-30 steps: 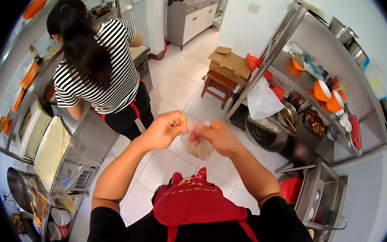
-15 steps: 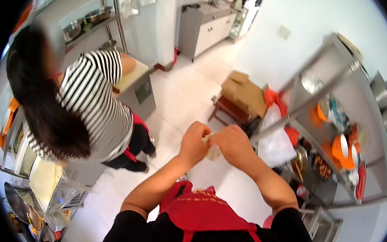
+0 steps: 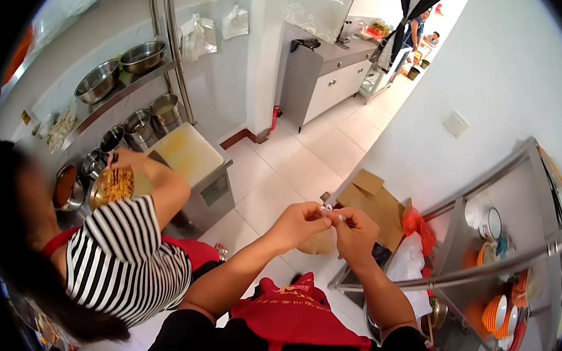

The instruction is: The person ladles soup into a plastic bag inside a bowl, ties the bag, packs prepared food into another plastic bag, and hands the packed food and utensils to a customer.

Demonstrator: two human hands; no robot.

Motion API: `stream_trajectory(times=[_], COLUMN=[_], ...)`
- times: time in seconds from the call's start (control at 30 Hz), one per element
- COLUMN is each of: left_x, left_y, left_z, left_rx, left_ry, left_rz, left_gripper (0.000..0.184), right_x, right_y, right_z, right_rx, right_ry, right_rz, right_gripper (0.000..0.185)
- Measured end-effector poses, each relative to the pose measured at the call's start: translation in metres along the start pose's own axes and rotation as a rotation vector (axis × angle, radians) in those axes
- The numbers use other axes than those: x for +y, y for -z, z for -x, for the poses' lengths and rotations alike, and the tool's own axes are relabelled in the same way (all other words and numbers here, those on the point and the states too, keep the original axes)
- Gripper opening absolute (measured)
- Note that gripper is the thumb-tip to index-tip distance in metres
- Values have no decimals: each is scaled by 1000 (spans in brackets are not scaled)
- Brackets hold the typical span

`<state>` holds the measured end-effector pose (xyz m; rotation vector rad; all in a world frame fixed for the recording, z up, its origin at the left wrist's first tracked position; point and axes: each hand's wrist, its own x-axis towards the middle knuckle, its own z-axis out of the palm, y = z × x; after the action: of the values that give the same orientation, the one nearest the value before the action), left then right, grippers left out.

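Note:
My left hand (image 3: 298, 225) and my right hand (image 3: 354, 230) meet in front of me at chest height. Both have their fingers pinched on the gathered top of a small clear plastic bag (image 3: 318, 242). The bag hangs below the fingers with something pale inside that I cannot make out. Beneath my hands is the red apron (image 3: 282, 311) I wear.
At left a co-worker in a striped shirt (image 3: 125, 254) works over a bowl of food (image 3: 115, 186), beside a cutting board (image 3: 184, 158). A cardboard box (image 3: 379, 210) and metal shelving (image 3: 493, 192) with orange bowls (image 3: 495, 314) stand right. A grey cabinet (image 3: 330, 89) is ahead.
The view has swung up and left, bringing the pots and doorway into sight. My hands have stayed together on the bag's top. The co-worker's hand is now visible over the bowl.

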<state>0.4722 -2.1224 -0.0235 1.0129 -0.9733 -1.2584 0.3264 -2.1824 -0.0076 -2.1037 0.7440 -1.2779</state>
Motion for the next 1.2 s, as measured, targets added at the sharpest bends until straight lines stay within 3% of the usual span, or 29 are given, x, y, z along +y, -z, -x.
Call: stream_trajectory(times=[0.1,0.17,0.23,0.3,0.33,0.4,0.47,0.5,0.63,0.7,0.73,0.8,0.83,0.9,1.0,1.07,1.13,1.2], left_x=[4,-4,-1,11,26,38,44,47,60,62,58,55,59,60,66,63,75,88], left_y=[26,42,57,69,74,98,125,140,183,208,222,246,257,280,325,364,388,403], left_z=[-51,-90,-129,-165,-182,-218,-247,-262,-319,-347,-362,-390,-402,-422,-451,-477,-494,-508], left_rx=[115,174,284,409,529,676,738,754,905,932,945,950,912,855,798,706,766,694], left_ry=[79,-59,-37,-30,-52,-85,-275,-266,-204,-147,-148,-145,-164,-170,-153,-134,-139,-201], left_rz=[-28,59,138,210,172,131,102,97,192,200,250,297,338,384,411,463,482,467], left_gripper=[10,10,11,12,13,15,15,15,14,14,13,12,12,11,6,3,15,23], right_x=[44,67,94,122,135,162,187,199,245,268,275,288,297,312,326,327,323,323], right_y=[-24,-33,-39,-51,-55,-67,-77,-82,-116,-139,-146,-165,-182,-216,-273,-299,-319,-331], right_z=[-43,-80,-114,-155,-179,-226,-272,-289,-356,-380,-392,-420,-436,-461,-502,-530,-556,-576], right_rx=[-14,-59,-121,-96,-114,-124,-148,-166,-271,-321,-317,-507,-493,-624,-749,-704,-763,-759], right_ry=[-320,-289,-287,236,237,550,648,731,665,458,453,-18,-20,-367,-597,-772,-832,-902], right_rz=[-368,-313,-245,-245,-257,-227,-235,-220,-283,-362,-362,-401,-399,-693,-875,-938,-1025,-1061], right_gripper=[6,7,9,10,10,14,15,16,14,7,7,6,6,11,12,12,10,12])
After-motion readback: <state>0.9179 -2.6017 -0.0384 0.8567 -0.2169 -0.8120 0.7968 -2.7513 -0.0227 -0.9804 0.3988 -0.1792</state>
